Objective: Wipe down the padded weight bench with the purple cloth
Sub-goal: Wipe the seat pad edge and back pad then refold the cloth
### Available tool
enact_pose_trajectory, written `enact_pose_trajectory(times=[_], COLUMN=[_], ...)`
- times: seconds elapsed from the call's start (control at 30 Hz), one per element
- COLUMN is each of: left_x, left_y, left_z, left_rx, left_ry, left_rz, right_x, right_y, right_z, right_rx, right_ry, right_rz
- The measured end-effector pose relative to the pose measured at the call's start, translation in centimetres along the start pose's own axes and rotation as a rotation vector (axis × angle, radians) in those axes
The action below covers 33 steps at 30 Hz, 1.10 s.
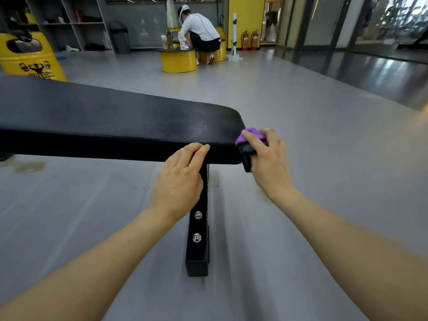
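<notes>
Bench wipe: end edge in hand.
Right hand [266, 158] grips purple cloth [251, 135] against weight bench [104, 117] end; left hand [180, 179] fingers curled, resting on its edge. Next, likely: sweep along the pad.

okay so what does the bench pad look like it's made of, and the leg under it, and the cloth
Bench pad: looks like black vinyl or faux leather, matte with a faint sheen and rounded edge. Leg: probably black painted steel, square section with two bright bolts. Purple cloth gripped in the right hand: soft, bunched, likely microfibre.
</notes>
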<state>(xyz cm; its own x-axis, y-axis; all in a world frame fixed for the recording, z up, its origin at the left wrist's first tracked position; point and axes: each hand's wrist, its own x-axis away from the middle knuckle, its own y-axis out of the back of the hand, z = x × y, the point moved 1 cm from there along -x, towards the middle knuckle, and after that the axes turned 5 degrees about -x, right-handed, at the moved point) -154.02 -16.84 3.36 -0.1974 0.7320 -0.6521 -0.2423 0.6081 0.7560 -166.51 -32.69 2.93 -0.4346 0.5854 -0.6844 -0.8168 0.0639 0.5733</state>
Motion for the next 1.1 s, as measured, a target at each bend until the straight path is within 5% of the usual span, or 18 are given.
enact_pose_trajectory(times=[0.13,0.23,0.37,0.47,0.73,0.93,1.1], left_x=[-1.4,-2.1,-2.2,-2.0,-1.4,-0.5,0.8], left_y=[-0.3,-1.3,-2.2,-2.1,-1.3,0.4,3.4], left_z=[-0.9,-1.5,-1.8,-1.7,-0.1,1.6,5.3], left_rx=[-0.035,-0.061,-0.099,-0.116,-0.186,-0.186,-0.188], left_ry=[-0.050,-0.109,-0.128,-0.131,-0.157,-0.071,0.044], left_rz=[0.016,0.024,0.070,0.077,0.118,0.141,0.165], right_x=[3.6,2.8,-0.8,-0.3,2.5,2.3,1.5], right_y=[-1.2,-0.9,-1.9,-2.4,-1.0,-1.1,-2.4], right_z=[-4.8,-5.5,-2.9,-1.6,0.9,3.4,10.0], right_rx=[-0.011,-0.243,-0.589,-0.617,-0.563,-0.517,-0.486], right_ry=[-0.270,-0.534,-0.575,-0.639,-0.499,-0.656,-0.357], right_rz=[0.181,-0.029,-0.026,-0.068,0.131,-0.014,0.218])
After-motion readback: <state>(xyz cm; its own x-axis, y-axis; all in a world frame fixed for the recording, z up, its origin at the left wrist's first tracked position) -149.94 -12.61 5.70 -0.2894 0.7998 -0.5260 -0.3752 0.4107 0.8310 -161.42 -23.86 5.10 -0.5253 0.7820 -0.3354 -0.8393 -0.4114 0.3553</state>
